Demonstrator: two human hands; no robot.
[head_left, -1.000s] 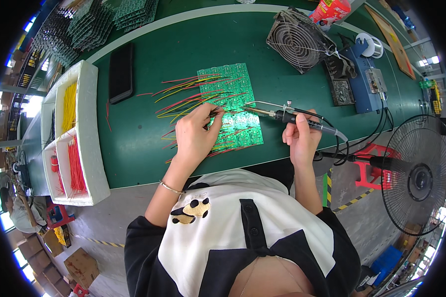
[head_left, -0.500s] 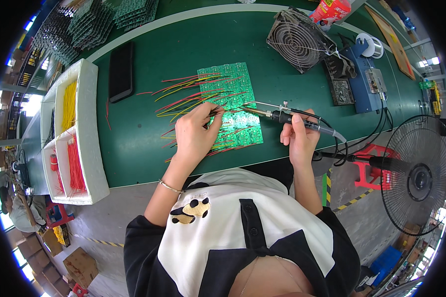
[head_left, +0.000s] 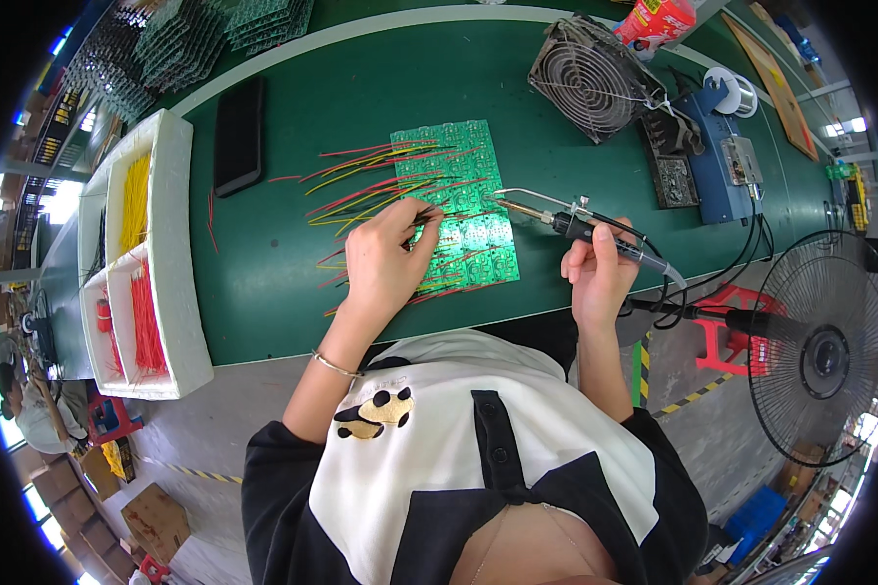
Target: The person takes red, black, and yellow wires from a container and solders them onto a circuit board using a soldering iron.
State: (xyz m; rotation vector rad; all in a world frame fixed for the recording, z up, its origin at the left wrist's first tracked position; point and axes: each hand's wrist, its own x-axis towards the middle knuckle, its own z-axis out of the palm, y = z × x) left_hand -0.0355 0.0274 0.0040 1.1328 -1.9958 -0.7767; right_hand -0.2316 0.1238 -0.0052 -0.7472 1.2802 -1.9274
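Observation:
A green circuit board panel lies on the green table, with red, yellow and black wires running off its left side. My left hand rests at the board's left part, its fingers pinched around dark wires near the fingertips; exactly how many is hidden. My right hand is closed round the handle of a soldering iron. The iron's tip, with a thin metal tube beside it, points left at the board's right edge, close to its surface.
A white foam box holding yellow and red wires stands at left, beside a black phone. At back right are a square metal fan and a blue soldering unit with a solder spool. A black round fan stands at right.
My right hand has drawn the soldering iron slightly right, so its tip moved from the board's middle toward its right edge. My left hand stays nearly in place.

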